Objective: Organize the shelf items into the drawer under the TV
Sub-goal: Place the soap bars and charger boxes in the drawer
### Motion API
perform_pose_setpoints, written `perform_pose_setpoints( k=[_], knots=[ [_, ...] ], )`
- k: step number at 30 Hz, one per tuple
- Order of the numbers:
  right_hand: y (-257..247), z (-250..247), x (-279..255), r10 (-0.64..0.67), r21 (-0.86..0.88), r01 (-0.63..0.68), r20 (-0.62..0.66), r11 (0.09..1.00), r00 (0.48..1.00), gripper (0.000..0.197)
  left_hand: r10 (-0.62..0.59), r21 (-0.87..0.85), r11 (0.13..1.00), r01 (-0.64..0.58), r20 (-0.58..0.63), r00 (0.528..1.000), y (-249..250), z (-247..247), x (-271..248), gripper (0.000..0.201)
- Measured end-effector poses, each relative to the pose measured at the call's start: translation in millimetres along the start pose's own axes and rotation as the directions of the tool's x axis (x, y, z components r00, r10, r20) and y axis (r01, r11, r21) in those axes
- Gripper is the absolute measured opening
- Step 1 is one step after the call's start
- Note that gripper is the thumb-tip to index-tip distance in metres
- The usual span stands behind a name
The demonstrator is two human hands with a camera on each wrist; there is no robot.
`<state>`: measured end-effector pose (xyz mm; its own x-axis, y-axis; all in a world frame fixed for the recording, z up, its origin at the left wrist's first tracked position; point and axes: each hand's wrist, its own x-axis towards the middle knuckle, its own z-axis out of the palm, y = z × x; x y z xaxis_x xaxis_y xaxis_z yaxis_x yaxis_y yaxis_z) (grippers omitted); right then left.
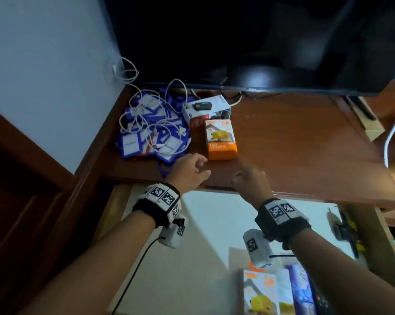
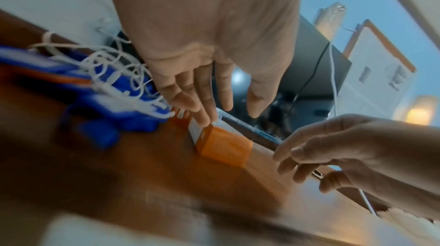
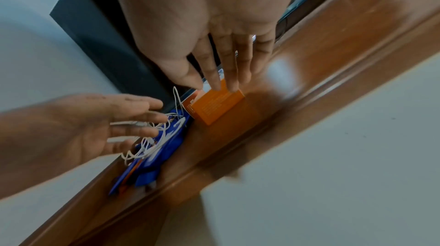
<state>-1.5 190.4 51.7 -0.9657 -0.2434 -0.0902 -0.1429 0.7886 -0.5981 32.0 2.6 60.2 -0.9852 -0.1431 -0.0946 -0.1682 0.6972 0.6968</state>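
An orange charger box (image 1: 221, 139) (image 2: 226, 148) (image 3: 214, 107) lies on the wooden shelf top (image 1: 294, 142) under the TV. Behind it sits a white box (image 1: 206, 110). To its left is a heap of blue badge holders tangled with white cables (image 1: 151, 130) (image 2: 112, 99) (image 3: 161, 141). My left hand (image 1: 202, 165) (image 2: 214, 111) hovers with straight fingers just short of the orange box's near left corner, holding nothing. My right hand (image 1: 242, 176) (image 3: 221, 82) hovers open near the shelf's front edge, right of the left hand. The open drawer (image 1: 203, 235) below holds several boxes (image 1: 260, 294) at its near right.
The dark TV (image 1: 260, 42) overhangs the back of the shelf. A flat pale box (image 1: 369, 123) and a hanging white cable (image 1: 394, 133) are at the far right. Dark tools (image 1: 348, 230) lie along the drawer's right side. A wall closes off the left.
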Motion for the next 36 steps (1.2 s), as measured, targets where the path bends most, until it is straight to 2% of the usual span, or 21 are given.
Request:
perform_pose_setpoints(
  k=[1,4,6,10,13,17,20,23,27,30,33,36],
  knots=[
    [-7.1,1.0,9.0,0.002,-0.005,-0.002,-0.008,1.0,1.0,0.006,0.047,0.064,0.997,-0.048,0.021,0.999,2.4,-13.5,17.1,0.035],
    [-23.7,5.7,35.1,0.033,-0.07,-0.034,-0.004,0.997,0.999,0.044,0.158,0.218,0.961,-0.169,0.067,0.985,9.1,-45.6,69.4,0.035],
    [-34.0,8.0,49.5,0.068,-0.081,-0.069,-0.011,0.994,0.998,0.053,0.182,0.277,0.941,-0.196,0.077,0.98,10.6,-59.6,104.4,0.038],
    [-45.7,21.5,75.1,0.118,-0.196,-0.124,-0.044,0.973,0.992,0.055,0.167,0.361,0.912,-0.195,0.107,0.98,8.7,-70.8,163.6,0.05],
    [-50.5,35.6,88.5,0.103,-0.229,-0.108,-0.03,0.967,0.994,0.049,0.163,0.473,0.856,-0.209,0.137,0.977,4.6,-64.8,194.3,0.06],
    [-46.8,44.4,97.5,0.139,-0.214,-0.144,-0.037,0.966,0.99,0.041,0.054,0.614,0.777,-0.136,0.151,0.987,0.4,-52.0,219.9,0.075],
    [-43.5,44.3,100.2,0.155,-0.189,-0.16,-0.041,0.969,0.987,0.041,-0.008,0.662,0.74,-0.122,0.19,0.982,-1.6,-45.3,229.7,0.078],
    [-42.0,42.3,101.4,0.169,-0.171,-0.175,-0.048,0.969,0.984,0.042,-0.017,0.667,0.738,-0.102,0.17,0.985,-1.7,-40.0,235.6,0.077],
    [-36.1,37.0,90.9,0.184,-0.147,-0.188,-0.042,0.971,0.982,0.043,0.02,0.654,0.75,-0.105,0.136,0.99,-6.7,-33.9,231.7,0.064],
    [-28.7,33.6,66.8,0.214,-0.126,-0.22,-0.06,0.967,0.975,0.041,0.08,0.651,0.749,-0.124,0.098,0.992,-10.2,-25.8,219.1,0.054],
    [-21.6,30.5,37.8,0.221,-0.125,-0.233,-0.101,0.964,0.97,0.041,0.078,0.66,0.742,-0.114,0.085,0.993,4.5,-23.7,199.0,0.06],
    [-13.5,29.1,5.7,0.212,-0.118,-0.227,-0.127,0.967,0.969,0.043,0.1,0.618,0.778,-0.114,0.058,0.993,26.2,-22.9,171.9,0.065]
  ],
)
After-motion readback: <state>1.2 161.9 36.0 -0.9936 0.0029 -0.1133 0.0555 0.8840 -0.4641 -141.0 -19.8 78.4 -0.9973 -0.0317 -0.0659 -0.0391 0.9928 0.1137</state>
